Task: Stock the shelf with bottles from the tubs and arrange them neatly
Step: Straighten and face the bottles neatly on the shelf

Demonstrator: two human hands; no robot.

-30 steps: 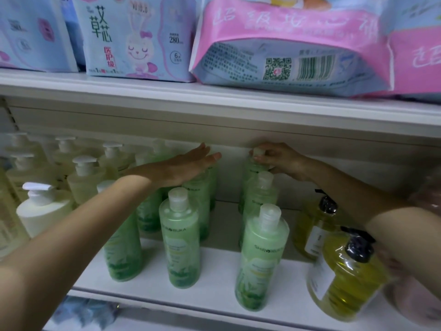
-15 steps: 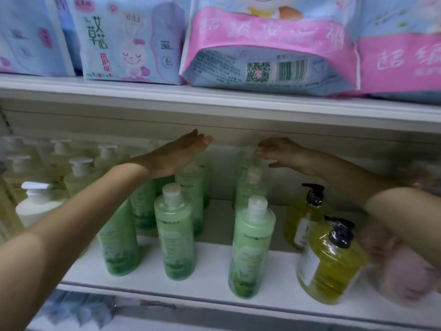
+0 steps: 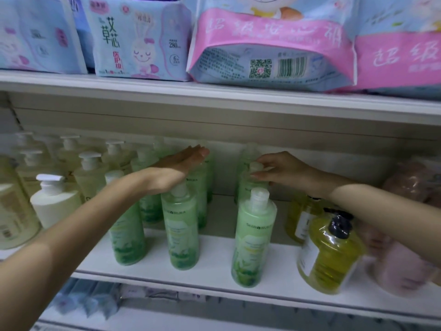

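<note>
- Green bottles (image 3: 181,225) are already up on the shelf (image 3: 214,267), standing in three rows that run front to back. No tubs in view, so this looks like the tidying part.
- The right grip (image 3: 284,169) has its fingertips curled on the cap of the middle green bottle (image 3: 247,187) in the right-hand row, pinching it.
- Steering a tall bottle by the cap alone is sketchy imo. If it tips forward, it hits the front green bottle (image 3: 254,235) right in front of it. That one stands close to the shelf's front edge, so it could go over.
- The left grip (image 3: 181,163) is flat with straight fingers and holds nothing. It lies across the tops of the middle row, and its heel seems to touch the front cap there.
- Any sideways shove from that flat palm could domino the row into the one beside it, since they stand pretty close.
- The right forearm passes just above the yellow pump bottles (image 3: 330,254). A dropped elbow could snag a black pump head and drag the bottle.
- The upper shelf (image 3: 214,101) sits low over both hands, so lifting a bottle instead of sliding it risks a knuckle bump and a lost hold.
- The back of the rows is too blurry to tell if there's room left.
</note>
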